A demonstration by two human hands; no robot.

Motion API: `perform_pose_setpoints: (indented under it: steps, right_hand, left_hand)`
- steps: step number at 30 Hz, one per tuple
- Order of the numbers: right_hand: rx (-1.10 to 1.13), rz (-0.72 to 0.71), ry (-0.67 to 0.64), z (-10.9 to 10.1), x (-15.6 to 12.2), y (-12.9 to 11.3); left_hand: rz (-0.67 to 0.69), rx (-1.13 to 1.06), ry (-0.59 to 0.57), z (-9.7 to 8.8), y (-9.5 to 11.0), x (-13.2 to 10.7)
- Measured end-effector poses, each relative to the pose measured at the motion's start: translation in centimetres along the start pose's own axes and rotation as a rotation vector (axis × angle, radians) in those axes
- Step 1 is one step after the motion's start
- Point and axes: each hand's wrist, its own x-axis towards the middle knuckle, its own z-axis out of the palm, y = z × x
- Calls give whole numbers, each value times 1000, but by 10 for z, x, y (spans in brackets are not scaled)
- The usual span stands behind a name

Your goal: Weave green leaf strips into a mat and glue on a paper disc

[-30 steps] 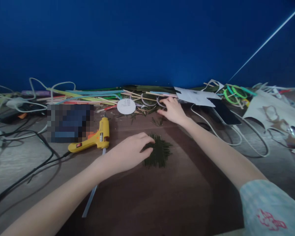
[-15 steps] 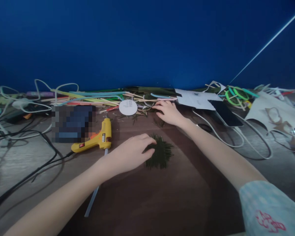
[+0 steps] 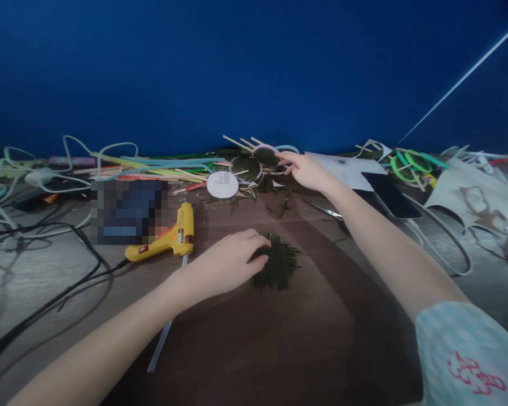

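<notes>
My left hand (image 3: 228, 260) rests on the brown mat (image 3: 279, 338), its fingers curled onto the left side of a dark green fan of thin leaf strips (image 3: 279, 266). My right hand (image 3: 307, 169) is raised at the back of the table, pinching a round green-covered disc on sticks (image 3: 266, 155) and holding it tilted above the pile. A second green disc (image 3: 245, 167) with sticks lies just left of it. A white round card (image 3: 222, 184) lies flat in front of the pile.
A yellow glue gun (image 3: 169, 238) lies left of the mat, a glue stick (image 3: 165, 332) below it. Coloured strips and cables (image 3: 38, 186) clutter the left. Scissors (image 3: 328, 212), a phone (image 3: 390, 194), white paper (image 3: 347, 169) and green rings (image 3: 406, 159) sit right. A blue wall stands behind.
My right hand has lifted from the pile of sticks and leaves, bringing up a green disc on sticks. The scissors beneath its wrist now show. My left hand stays on the leaf fan.
</notes>
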Motion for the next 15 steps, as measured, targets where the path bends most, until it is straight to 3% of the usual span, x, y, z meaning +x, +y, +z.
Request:
perform_pose_setpoints:
  steps: [7, 12, 15]
  right_hand:
    - [-77, -56, -98, 29, 0, -6]
    - [-49, -49, 9, 41, 5, -1]
    - [-5, -24, 6, 38, 7, 0]
  left_hand:
    - [-10, 3, -15, -2, 1, -1]
    - [-6, 10, -9, -1, 3, 0]
    - [-4, 18, -10, -1, 3, 0]
